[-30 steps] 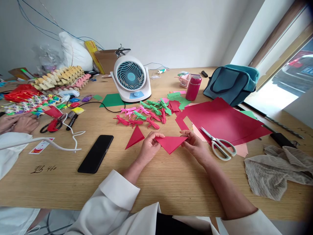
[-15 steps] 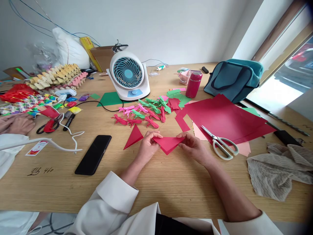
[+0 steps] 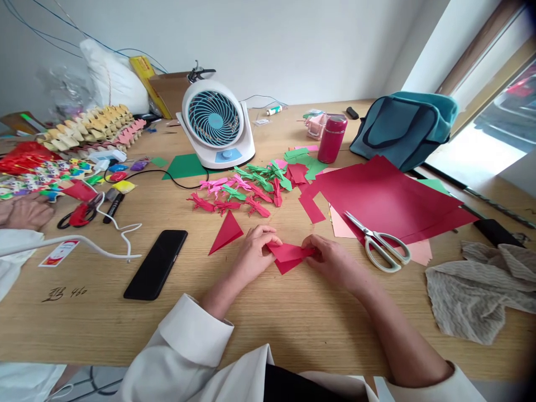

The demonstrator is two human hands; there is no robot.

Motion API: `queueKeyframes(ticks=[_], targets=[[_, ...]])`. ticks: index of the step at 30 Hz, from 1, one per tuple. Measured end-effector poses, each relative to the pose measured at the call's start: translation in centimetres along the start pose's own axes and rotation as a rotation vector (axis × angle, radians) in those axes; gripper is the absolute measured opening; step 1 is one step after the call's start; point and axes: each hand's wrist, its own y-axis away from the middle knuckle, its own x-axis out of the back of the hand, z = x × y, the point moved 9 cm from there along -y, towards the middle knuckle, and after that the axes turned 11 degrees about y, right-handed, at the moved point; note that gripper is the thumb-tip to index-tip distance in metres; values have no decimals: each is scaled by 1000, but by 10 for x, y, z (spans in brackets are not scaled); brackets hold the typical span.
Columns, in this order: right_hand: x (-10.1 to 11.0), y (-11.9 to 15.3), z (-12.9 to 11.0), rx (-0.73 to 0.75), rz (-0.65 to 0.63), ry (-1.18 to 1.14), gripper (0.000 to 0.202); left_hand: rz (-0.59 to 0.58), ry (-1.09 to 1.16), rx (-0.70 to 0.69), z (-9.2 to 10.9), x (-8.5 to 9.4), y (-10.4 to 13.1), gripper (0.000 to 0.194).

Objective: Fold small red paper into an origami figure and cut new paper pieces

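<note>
A folded piece of red paper (image 3: 287,255) is held between both hands above the wooden table. My left hand (image 3: 256,251) pinches its left corner, and my right hand (image 3: 329,255) grips the right one. Its lower flap points down toward me. To the left of my left hand lies a folded red triangle (image 3: 226,232). Just beyond my hands is a pile of folded green, pink and red paper figures (image 3: 255,187). White-handled scissors (image 3: 383,245) rest to the right, partly on large red sheets (image 3: 389,195).
A black phone (image 3: 156,264) lies at left. Behind the figures stand a white fan (image 3: 215,123) and a red flask (image 3: 332,138). A blue bag (image 3: 404,128) and a crumpled cloth (image 3: 471,290) are at right. Another person's hands (image 3: 29,212) rest at the far left.
The red paper between my hands has tilted and its folds have shifted, with the upper layer now slanting over the lower flap. The camera view has moved slightly.
</note>
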Motion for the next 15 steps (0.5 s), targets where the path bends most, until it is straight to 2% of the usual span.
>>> queueKeyframes(ticks=[4,10,12,15], targets=[[-1,4,-4,25,11,115,16,-92,-259,-85,15,-11,5,24],[1,8,-13,108,58,186,14,-330,-323,-148,33,-35,12,36],[2,9,-18,153,77,223,14,-380,-338,-157,36,-41,15,34],[3,12,-23,208,84,251,11,-386,-390,-163,40,-43,17,23]])
